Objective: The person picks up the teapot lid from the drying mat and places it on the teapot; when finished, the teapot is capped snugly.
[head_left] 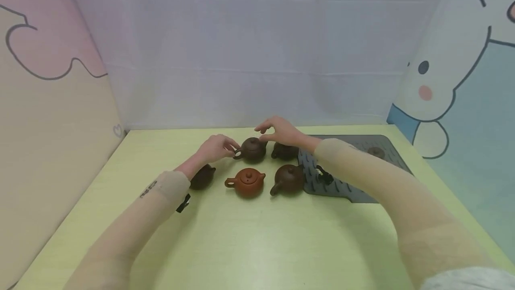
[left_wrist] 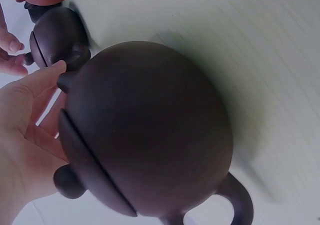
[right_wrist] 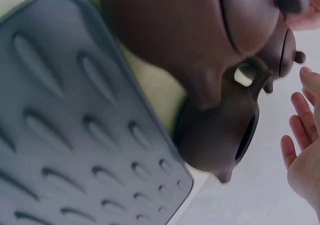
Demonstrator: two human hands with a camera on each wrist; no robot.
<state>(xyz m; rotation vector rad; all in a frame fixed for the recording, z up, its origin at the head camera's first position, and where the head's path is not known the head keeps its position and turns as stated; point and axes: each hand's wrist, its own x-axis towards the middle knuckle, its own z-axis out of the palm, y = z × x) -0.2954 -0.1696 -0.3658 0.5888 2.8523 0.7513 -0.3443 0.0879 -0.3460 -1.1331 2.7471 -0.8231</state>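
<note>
At the back, a dark brown teapot (head_left: 253, 150) with its lid on stands between my hands. My left hand (head_left: 217, 148) pinches its handle at the left side, thumb and fingertips right at the loop. My right hand (head_left: 283, 132) hovers over the right of this teapot, fingers spread and loosely bent, thumb close to the lid. Under my left wrist stands another dark teapot (left_wrist: 150, 125), lidded. A lidless dark teapot (right_wrist: 215, 130) is below my right hand, its mouth showing in the right wrist view.
A reddish-brown teapot (head_left: 248, 183) and a dark lidded teapot (head_left: 289, 179) stand in the front row. On the right lies a grey ridged mat (head_left: 356, 142), with a small dark round piece (head_left: 376, 152) on it. A white cloth wall (head_left: 257, 57) closes off the back.
</note>
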